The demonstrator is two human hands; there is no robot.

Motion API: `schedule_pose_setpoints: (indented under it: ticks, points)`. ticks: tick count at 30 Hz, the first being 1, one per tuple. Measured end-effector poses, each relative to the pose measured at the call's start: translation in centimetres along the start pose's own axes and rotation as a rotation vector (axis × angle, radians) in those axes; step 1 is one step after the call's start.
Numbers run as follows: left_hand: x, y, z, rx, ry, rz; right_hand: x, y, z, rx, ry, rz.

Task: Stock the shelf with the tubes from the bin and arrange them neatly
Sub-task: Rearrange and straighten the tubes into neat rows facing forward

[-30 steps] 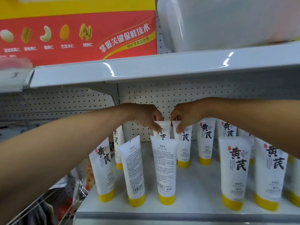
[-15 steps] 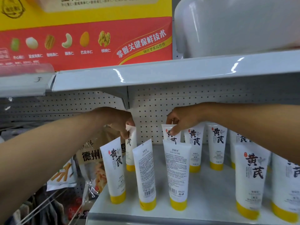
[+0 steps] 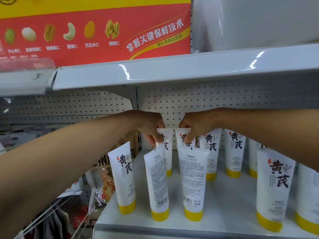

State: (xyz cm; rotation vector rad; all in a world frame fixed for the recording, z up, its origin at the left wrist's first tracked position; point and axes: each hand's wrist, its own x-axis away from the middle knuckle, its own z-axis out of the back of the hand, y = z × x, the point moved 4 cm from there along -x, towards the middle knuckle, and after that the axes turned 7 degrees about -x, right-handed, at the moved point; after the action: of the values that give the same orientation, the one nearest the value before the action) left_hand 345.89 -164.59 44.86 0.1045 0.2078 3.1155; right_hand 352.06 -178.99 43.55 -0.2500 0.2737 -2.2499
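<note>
Tubes, rear pair, tops inside pinching grips of left hand and right hand.

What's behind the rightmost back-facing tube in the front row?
Another tube, label facing out, its top pinched by the right hand. Its lower body and cap are hidden by the back-facing tube.

I see my left grip pinching the top of the left tube and my right grip pinching the right tube. They stand side by side, upright in the back row of the shelf.
</note>
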Motion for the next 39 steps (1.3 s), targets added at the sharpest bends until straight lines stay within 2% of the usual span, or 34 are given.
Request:
schedule_pose_setpoints:
  ticks: [16, 21, 24, 27, 30, 33, 37, 39]
  points:
    - [-1.6, -0.2, -0.9, 0.027, -0.052, 0.024, 0.2, -0.2, -0.2, -0.012, -0.007, 0.017]
    - [-0.9, 0.6, -0.8, -0.101, -0.034, 0.003, 0.6, -0.3, 0.7, 0.017, 0.111, 0.008]
    - [0.9, 1.1, 0.4, -0.108, 0.09, -0.023, 2.6, -1.5, 1.9, -0.07, 0.299, 0.08]
    - [3.6, 1.4, 2.0, 0.045, 0.318, -0.048, 5.5, -2.9, 2.7, -0.151, 0.471, 0.174]
    - [6.9, 2.4, 2.3, 0.206, 0.518, -0.115, 8.7, -4.8, 2.5, -0.155, 0.553, 0.231]
    - [10.9, 3.6, 1.4, 0.177, 0.694, -0.192, 11.7, -6.4, 1.4, -0.182, 0.623, 0.251]
    - [15.5, 4.3, -0.8, 0.231, 0.84, -0.21, 15.2, -7.6, -0.9, -0.258, 0.732, 0.282]
    - [17.3, 4.4, -2.6, 0.295, 0.892, -0.189, 15.9, -7.2, -2.6, -0.344, 0.787, 0.216]
